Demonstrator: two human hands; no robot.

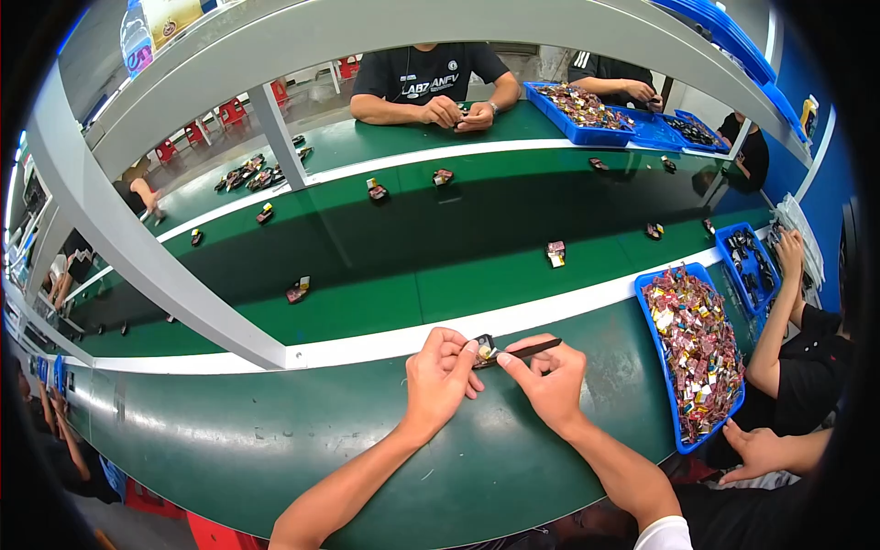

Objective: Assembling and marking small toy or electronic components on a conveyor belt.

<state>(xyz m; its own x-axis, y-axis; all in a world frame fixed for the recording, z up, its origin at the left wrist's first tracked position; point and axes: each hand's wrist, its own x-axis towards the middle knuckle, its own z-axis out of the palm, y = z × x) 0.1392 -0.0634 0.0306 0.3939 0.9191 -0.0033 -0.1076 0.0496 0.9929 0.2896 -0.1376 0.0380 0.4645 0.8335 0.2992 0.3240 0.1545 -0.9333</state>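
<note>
My left hand (442, 374) pinches a small black part (485, 343) with a pale, yellowish piece inside it, over the green worktable. Close against its right side is my right hand (555, 378), closed on a slim black stick-like tool (539, 347). The tool's inner end points at the part; its tip is partly hidden by my fingers, so I cannot tell its exact kind. Both hands are near the table's far edge, by the white rail (399, 343).
Beyond the rail, a green conveyor belt (440, 298) carries scattered small assemblies, one (555, 254) near the middle. At right stands a blue tray (662, 371) heaped with small parts, beside a co-worker's hand (761, 451). A white frame post (137, 247) slants at left. Co-workers sit opposite.
</note>
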